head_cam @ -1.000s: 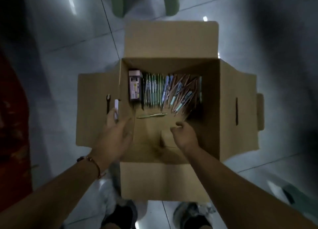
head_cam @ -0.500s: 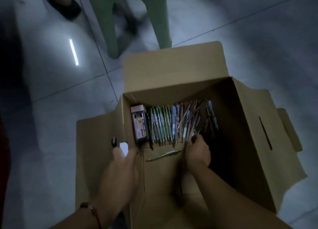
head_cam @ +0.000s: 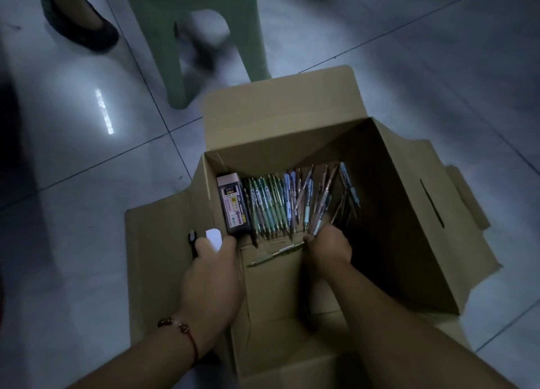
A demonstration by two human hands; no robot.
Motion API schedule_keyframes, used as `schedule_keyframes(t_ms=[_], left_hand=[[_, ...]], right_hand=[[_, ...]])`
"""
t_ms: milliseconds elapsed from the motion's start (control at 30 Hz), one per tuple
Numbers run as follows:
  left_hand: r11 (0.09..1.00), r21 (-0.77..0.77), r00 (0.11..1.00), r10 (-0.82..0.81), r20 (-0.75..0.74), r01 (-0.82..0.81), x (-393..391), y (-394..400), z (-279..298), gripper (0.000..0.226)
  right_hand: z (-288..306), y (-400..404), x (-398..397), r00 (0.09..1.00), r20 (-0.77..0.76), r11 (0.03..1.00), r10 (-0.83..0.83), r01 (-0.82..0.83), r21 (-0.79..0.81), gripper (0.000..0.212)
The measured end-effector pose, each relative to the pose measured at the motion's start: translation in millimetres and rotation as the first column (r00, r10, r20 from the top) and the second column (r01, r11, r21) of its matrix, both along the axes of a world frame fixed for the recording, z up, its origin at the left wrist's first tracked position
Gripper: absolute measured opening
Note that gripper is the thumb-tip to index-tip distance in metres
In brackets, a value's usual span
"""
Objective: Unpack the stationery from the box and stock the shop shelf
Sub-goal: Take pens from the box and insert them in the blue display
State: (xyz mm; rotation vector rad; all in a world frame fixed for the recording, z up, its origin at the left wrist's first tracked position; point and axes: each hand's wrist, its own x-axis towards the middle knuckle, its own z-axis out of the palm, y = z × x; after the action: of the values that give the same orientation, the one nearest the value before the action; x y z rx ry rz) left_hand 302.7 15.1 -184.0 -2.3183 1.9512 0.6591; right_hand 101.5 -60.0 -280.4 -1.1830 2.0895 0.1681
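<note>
An open cardboard box [head_cam: 409, 242] stands on the floor. On its bottom lie a dark and pink packet [head_cam: 233, 206], a row of green pens [head_cam: 267, 207] and a looser heap of blue and copper pens [head_cam: 315, 196]. One green pen [head_cam: 276, 253] lies apart, crosswise. My right hand [head_cam: 328, 247] is inside the box, its fingers curled round the near ends of the pens in the loose heap. My left hand [head_cam: 213, 277] is at the box's left wall and holds a white and black object [head_cam: 213, 238].
A green plastic stool [head_cam: 175, 52] stands on the tiled floor beyond the box. Another person's foot in a dark shoe [head_cam: 93, 29] is at the top left. The box flaps [head_cam: 163, 257] spread outward on all sides.
The view has tilted and come closer. My right hand moved forward from the middle of the box floor to the loose pens and closed on them. My left hand stays at the left wall.
</note>
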Motion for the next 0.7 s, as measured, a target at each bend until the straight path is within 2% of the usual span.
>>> schedule_keyframes(t_ms=[133,267,333,433,500,533,600,633,700], left_hand=[[1.0,-0.008,0.999,-0.016,0.029,0.016,-2.1,-3.3,-0.4,0.023],[0.998,0.065,0.998,-0.003,0.068,-0.002,-4.8,-6.3,5.1,0.022],[0.99,0.142,0.997,-0.018,0.072,0.008,-5.5,-8.3,9.9,0.023],[0.961,0.275,0.999,-0.039,0.02,0.032,-0.5,-18.6,22.3,0.025],[0.923,0.376,0.996,-0.075,-0.039,0.084,3.7,-26.2,38.4,0.043],[0.917,0.384,0.994,-0.097,-0.045,0.107,5.1,-28.6,48.0,0.053],[0.958,0.248,0.99,-0.141,-0.03,0.144,5.4,-33.2,69.8,0.061],[0.98,0.136,0.988,-0.14,-0.06,0.147,3.5,-36.4,81.2,0.061],[0.995,0.017,0.966,-0.089,-0.243,0.096,3.0,-48.8,90.7,0.057]], right_hand=[[3.6,-6.8,-6.8,0.998,0.043,0.997,-0.054,0.052,0.048,0.028],[4.9,-2.3,-14.8,0.988,0.097,0.992,-0.123,0.124,-0.004,0.026],[3.8,2.8,-16.8,0.954,0.193,0.97,-0.231,0.242,-0.035,0.024],[0.0,11.9,-26.9,0.755,0.457,0.856,-0.471,0.516,0.031,0.027],[17.3,17.9,-32.3,0.627,0.569,0.79,-0.532,0.61,0.067,0.029],[29.7,19.4,-32.7,0.567,0.612,0.751,-0.551,0.657,0.068,0.022],[59.2,20.2,-27.9,0.478,0.693,0.69,-0.54,0.723,0.039,0.006],[76.1,19.7,-20.8,0.468,0.723,0.686,-0.507,0.727,0.011,0.01],[110.1,18.2,1.7,0.451,0.796,0.718,-0.404,0.696,-0.029,0.017]])
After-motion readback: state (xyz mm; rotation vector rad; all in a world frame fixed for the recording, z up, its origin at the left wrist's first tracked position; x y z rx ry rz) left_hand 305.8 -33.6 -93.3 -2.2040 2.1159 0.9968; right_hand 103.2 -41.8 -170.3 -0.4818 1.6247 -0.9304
